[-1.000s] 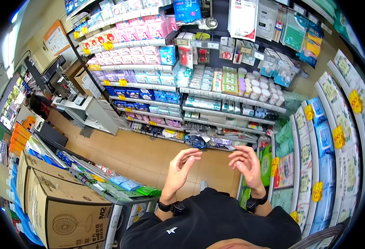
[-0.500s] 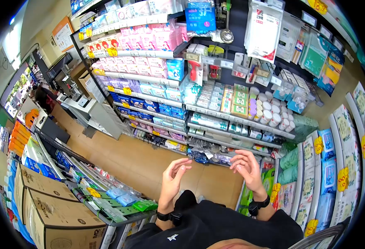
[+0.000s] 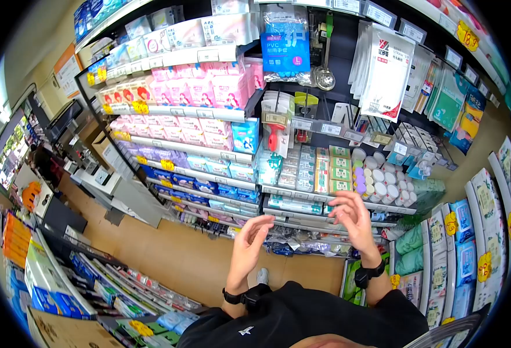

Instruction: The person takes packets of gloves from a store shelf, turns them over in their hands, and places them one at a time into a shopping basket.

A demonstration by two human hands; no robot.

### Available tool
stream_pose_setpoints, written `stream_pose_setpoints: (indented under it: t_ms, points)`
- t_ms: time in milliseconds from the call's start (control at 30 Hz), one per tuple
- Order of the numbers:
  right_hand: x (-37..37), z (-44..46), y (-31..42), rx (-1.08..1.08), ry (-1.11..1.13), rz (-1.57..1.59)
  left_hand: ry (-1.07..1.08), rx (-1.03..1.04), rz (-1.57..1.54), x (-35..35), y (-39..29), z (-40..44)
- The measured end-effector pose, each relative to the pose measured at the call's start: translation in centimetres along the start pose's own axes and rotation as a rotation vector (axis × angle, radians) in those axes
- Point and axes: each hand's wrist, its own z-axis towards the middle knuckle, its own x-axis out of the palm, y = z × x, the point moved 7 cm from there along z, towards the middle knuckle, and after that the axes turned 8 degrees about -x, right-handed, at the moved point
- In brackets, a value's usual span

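Note:
My left hand [image 3: 249, 246] is raised in front of my body over the aisle, its fingers loosely curved and apart from the thumb, with nothing in it. My right hand [image 3: 353, 220] is held up at the right, fingers spread and bent, also holding nothing. Behind it in the view is the lower part of a shelf with white round-lidded tubs [image 3: 387, 184] and small green-and-orange boxes [image 3: 340, 164]. Neither hand visibly touches any goods. Each wrist wears a black strap with a small device.
Pink packs [image 3: 200, 93] fill the shelves ahead on the left. A ladle [image 3: 324, 78], a blue glove pack [image 3: 284, 52] and a red-handled tool [image 3: 274, 138] hang ahead. Wipes packs [image 3: 465, 223] stand at right. A cardboard box [image 3: 64, 332] and a counter [image 3: 101, 180] are at left.
The view has moved closer to the shelves ahead, which look larger. My right hand now appears higher and overlaps the shelf edge. Both hands stay raised and hold nothing.

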Motion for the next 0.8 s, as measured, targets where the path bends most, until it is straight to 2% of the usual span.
stream_pose_setpoints:
  t_ms: [100, 333, 400, 500, 533, 600, 700, 800]
  points:
    - [0.1, 4.5, 0.3, -0.063, -0.032, -0.036, 0.079, 0.034, 0.049, -0.3, -2.0, 4.9]
    - [-0.1, 15.1, 1.5, -0.256, -0.092, -0.215, 0.193, 0.286, 0.236, 1.5, -9.1, 15.6]
    - [-0.6, 17.5, 1.5, -0.297, -0.159, -0.318, 0.124, 0.476, 0.269, 2.0, -10.5, 18.9]
    - [-1.4, 21.1, 0.1, -0.323, -0.178, -0.278, 0.04, 0.529, 0.374, 3.2, -11.7, 23.0]
    - [-1.6, 22.3, 0.0, -0.33, -0.186, -0.312, 0.046, 0.531, 0.371, 3.3, -11.8, 24.6]
    - [-1.9, 24.7, -0.5, -0.339, -0.203, -0.361, -0.069, 0.575, 0.562, 3.2, -12.2, 27.7]
    - [-3.2, 28.5, -2.3, -0.354, -0.232, -0.417, -0.106, 0.515, 0.478, 2.8, -12.2, 31.9]
    - [-3.1, 30.5, -2.8, -0.263, -0.244, -0.511, -0.094, 0.507, 0.458, 3.1, -12.5, 34.6]
